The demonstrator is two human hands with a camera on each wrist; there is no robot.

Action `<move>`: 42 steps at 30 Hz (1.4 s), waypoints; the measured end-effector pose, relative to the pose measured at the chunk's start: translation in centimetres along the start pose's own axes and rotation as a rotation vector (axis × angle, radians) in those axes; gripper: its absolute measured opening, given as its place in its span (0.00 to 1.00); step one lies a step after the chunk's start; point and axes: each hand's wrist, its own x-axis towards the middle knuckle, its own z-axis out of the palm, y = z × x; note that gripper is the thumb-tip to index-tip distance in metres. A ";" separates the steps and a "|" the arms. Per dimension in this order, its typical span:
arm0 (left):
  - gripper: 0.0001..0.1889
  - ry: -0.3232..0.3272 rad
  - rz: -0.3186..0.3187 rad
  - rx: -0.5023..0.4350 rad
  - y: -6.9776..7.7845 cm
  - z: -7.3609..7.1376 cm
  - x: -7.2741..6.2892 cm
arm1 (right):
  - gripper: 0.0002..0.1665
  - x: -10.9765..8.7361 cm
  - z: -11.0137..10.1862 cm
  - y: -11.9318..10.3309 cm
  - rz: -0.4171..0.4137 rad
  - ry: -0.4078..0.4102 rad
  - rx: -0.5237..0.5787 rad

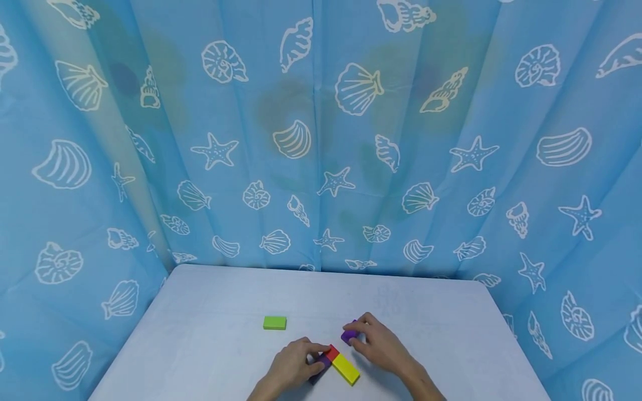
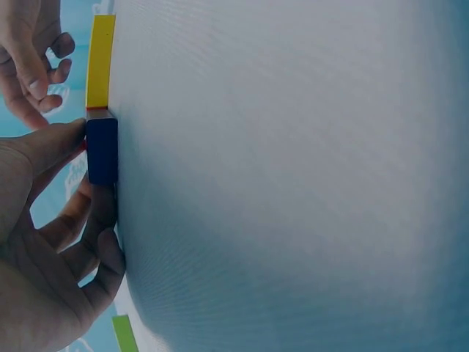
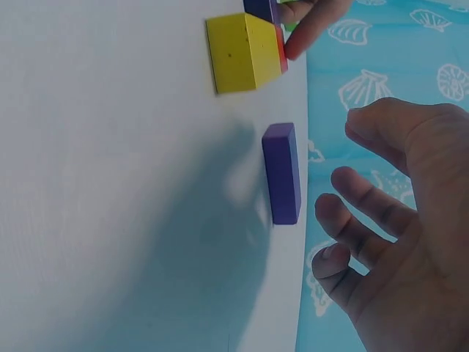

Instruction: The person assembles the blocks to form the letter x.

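My left hand (image 1: 295, 365) pinches a dark blue block (image 2: 102, 150) between thumb and fingers, low on the white table. A fingertip of it touches the red block (image 1: 332, 352) at the block's far end. The yellow block (image 1: 346, 369) meets the red one and slants off to the near right, forming a corner with the dark blue block. To the right, a purple block (image 3: 281, 174) lies on the table. Over it hovers my right hand (image 1: 383, 343), its loosely bent fingers apart from the block in the right wrist view.
A light green block (image 1: 275, 323) lies on the white table (image 1: 210, 317), farther back and left of the hands. Behind and at both sides of the table hangs a blue curtain (image 1: 321, 211) with white shells and starfish.
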 end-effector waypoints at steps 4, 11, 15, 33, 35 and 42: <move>0.19 -0.006 -0.008 -0.004 0.0 0.0 0.0 | 0.19 0.1 -0.2 0.4 0.015 0.008 -0.026; 0.19 -0.003 -0.024 -0.009 0.1 0.1 -0.1 | 0.20 0.4 -0.3 1.4 0.045 0.008 -0.057; 0.19 -0.005 -0.022 -0.010 0.1 0.1 -0.1 | 0.21 0.7 -0.3 1.9 0.051 0.004 -0.062; 0.19 0.012 -0.031 0.002 0.0 0.2 0.1 | 0.27 1.3 -0.5 2.3 0.127 -0.045 -0.059; 0.19 0.012 -0.029 0.003 -0.1 0.2 0.1 | 0.27 1.4 -0.3 2.4 0.132 -0.056 -0.060; 0.19 0.006 -0.037 0.014 -0.1 0.2 0.2 | 0.28 1.7 0.0 2.6 0.133 -0.070 -0.073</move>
